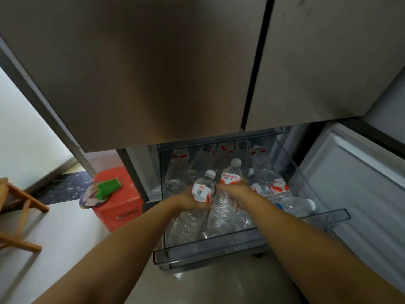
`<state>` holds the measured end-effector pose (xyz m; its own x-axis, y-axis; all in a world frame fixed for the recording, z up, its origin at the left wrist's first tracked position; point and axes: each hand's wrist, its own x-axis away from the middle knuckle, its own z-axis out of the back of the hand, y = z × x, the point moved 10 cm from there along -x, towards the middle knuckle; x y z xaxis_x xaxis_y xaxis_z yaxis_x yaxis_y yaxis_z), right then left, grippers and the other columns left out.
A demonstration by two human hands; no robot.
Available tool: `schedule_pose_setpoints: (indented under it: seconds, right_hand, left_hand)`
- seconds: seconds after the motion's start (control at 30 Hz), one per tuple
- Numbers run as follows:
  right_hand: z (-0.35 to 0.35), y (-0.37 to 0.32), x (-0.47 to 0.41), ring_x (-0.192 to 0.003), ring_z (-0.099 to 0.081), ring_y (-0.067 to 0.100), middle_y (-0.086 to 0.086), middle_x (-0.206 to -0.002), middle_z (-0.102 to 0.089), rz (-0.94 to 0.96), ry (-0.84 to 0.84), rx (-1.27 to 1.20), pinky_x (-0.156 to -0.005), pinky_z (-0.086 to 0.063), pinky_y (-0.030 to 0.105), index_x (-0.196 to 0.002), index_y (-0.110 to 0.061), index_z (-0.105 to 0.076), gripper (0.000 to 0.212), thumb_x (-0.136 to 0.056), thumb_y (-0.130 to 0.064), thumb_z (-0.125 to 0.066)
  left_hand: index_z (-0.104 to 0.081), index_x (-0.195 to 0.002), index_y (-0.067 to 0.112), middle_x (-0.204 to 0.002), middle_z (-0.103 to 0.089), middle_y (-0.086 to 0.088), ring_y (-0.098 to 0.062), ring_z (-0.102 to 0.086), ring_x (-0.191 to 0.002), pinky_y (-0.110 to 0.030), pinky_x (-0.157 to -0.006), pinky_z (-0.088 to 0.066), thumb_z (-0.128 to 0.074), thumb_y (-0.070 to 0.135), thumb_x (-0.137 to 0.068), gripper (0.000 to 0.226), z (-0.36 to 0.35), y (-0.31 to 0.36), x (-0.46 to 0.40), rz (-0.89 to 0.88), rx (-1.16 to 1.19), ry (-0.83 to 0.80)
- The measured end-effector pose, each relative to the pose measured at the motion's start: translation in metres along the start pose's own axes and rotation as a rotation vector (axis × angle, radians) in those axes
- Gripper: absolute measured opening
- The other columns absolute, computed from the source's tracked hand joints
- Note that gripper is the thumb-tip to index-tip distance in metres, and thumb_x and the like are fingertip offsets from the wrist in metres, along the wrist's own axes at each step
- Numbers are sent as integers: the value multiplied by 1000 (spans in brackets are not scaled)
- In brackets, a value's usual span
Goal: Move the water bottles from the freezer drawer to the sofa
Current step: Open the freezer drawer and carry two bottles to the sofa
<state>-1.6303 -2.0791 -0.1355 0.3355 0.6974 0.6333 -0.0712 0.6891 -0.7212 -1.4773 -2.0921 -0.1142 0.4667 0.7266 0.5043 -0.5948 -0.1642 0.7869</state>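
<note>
Below the steel fridge doors point(153, 73), the drawer point(219, 251) stands open, packed with bottles point(221, 207). Each hand, left point(189, 200) and right point(235, 189), wraps one mid-body at its label. They look full, heavy, possibly slick; firm waist grip seems best.

Dim, soft picture. Daylight spills in bright and washed out left of the fridge doors point(153, 69), which carry only a dull streaked sheen. The drawer point(241, 244) below them sits in shadow, its bottles point(221, 207) hazy. Straight lines bow toward the edges; forearms smear at the bottom.
</note>
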Motion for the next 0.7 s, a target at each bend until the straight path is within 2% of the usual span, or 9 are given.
schedule_pose_setpoints:
  seconds: [0.1,0.27,0.3,0.33,0.4,0.43,0.5,0.6,0.7]
  right_hand:
    - [9,0,7,-100,-62,34,17,-114,-61,-61,-59,-171,-91,-51,49,-112,-7,-55,40,-78,-19,-73]
    - [27,-19,41,-105,-59,32,15,-102,-61,-82,-183,-339,-103,-43,48,-110,-9,-55,32,-88,-31,-62]
    - [36,-22,51,-98,-63,32,15,-95,-63,-80,-181,-369,-100,-45,47,-105,-8,-56,27,-90,-31,-58]
    - [43,-24,59,-82,-68,30,14,-82,-67,-84,-180,-403,-91,-51,45,-97,-7,-57,25,-91,-31,-55]
    - [60,-23,81,-49,-66,28,14,-55,-65,-81,-192,-487,-62,-56,40,-82,-6,-55,29,-93,-33,-50]
    - [67,-23,90,-46,-64,30,14,-53,-64,-77,-193,-521,-54,-54,40,-80,-6,-54,30,-93,-32,-48]
    - [84,-21,108,-62,-61,33,16,-69,-63,-37,-189,-576,-57,-49,42,-85,-4,-55,30,-94,-32,-47]
    - [110,-11,135,-85,-58,34,21,-98,-60,9,-146,-681,-80,-49,50,-101,-1,-54,46,-94,-46,-48]
    - [137,5,163,-96,-61,33,21,-106,-60,96,-194,-778,-99,-45,52,-104,-6,-56,35,-87,-35,-65]
  left_hand:
    - [-58,-120,11,-118,-63,-15,-30,-59,-112,-47,-100,-48,-75,15,-78,46,3,1,3,41,37,-28]
    - [-50,-127,10,-125,-58,-19,-35,-58,-115,-50,-101,-46,-73,23,-80,54,16,19,13,148,75,-77]
    - [-48,-129,9,-126,-58,-21,-36,-58,-114,-51,-101,-46,-74,24,-80,57,14,28,18,146,96,-91]
    - [-48,-130,9,-126,-58,-21,-36,-59,-113,-51,-102,-45,-75,26,-78,61,14,37,22,140,114,-104]
    - [-46,-132,7,-127,-58,-22,-35,-59,-112,-52,-103,-44,-73,26,-80,62,5,60,32,105,135,-128]
    - [-44,-134,8,-128,-57,-23,-37,-58,-114,-53,-103,-44,-71,26,-82,61,2,68,35,91,148,-131]
    - [-43,-134,11,-126,-58,-22,-38,-59,-113,-54,-101,-45,-68,25,-84,57,-10,85,45,55,172,-137]
    - [-50,-121,20,-110,-65,-15,-32,-66,-101,-50,-92,-52,-68,24,-85,40,-37,108,59,-36,199,-149]
    - [-49,-114,26,-106,-65,-9,-25,-68,-94,-39,-79,-58,-69,26,-83,36,-71,129,75,-132,157,-119]
